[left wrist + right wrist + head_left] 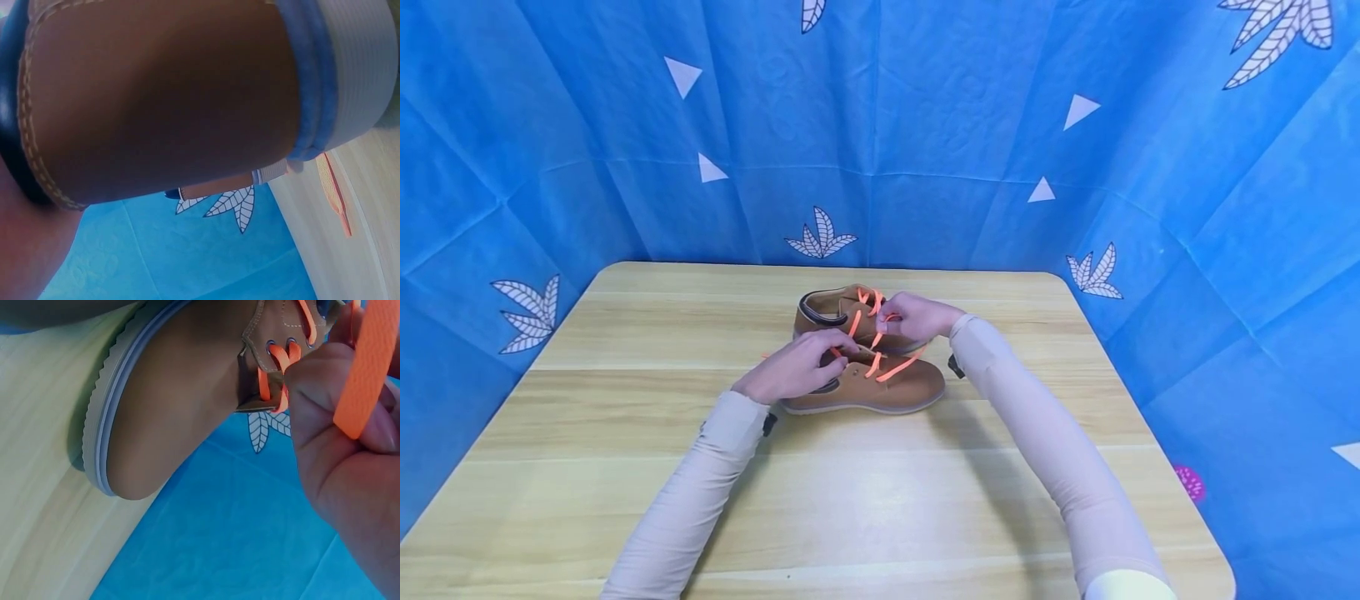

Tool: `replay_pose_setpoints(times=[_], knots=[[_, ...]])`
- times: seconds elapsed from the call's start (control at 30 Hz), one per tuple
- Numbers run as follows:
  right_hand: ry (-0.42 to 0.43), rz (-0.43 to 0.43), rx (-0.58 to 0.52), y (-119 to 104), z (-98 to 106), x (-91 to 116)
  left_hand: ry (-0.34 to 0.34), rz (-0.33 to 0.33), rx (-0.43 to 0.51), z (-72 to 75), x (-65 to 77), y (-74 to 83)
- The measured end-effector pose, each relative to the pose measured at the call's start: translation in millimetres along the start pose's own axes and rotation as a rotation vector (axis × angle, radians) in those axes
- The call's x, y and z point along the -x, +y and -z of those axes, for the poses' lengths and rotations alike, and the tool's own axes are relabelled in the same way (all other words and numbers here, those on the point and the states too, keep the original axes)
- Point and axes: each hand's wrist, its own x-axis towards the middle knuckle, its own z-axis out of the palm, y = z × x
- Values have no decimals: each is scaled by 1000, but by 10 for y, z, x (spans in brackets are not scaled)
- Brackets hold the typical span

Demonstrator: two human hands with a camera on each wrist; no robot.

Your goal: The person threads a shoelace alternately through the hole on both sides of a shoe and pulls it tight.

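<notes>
Two tan-brown shoes with orange laces stand side by side, toes to the right: a near shoe (891, 387) and a far shoe (820, 304). My left hand (797, 365) grips the near shoe around its ankle opening, thumb on the near side and fingers across the top; its fingertips are partly hidden. In the left wrist view the brown heel (169, 100) covers most of the hand. Above the lacing, my right hand (917, 315) pinches an orange lace (369, 369) between thumb and curled fingers. Another orange lace (901, 367) lies loose over the near shoe's front.
The shoes stand toward the back of a light wooden table (865, 500). A blue patterned curtain (880, 125) hangs behind it and along both sides. An orange lace end (337, 200) shows past the heel in the left wrist view.
</notes>
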Motion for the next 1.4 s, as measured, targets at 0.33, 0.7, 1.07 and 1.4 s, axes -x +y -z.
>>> replay_pose_setpoints(times=[0.33,0.7,1.07,1.4], knots=[[-55,2,33,-18,-104,-70,2,-25,-20,-3,-13,-1],[-16,-19,91,-63,-159,-39,65,-22,-130,8,91,131],[6,-25,127,-56,-215,-45,-11,53,-143,-132,63,450],[-9,-29,68,-80,-237,-26,-60,159,-133,-148,-17,470]])
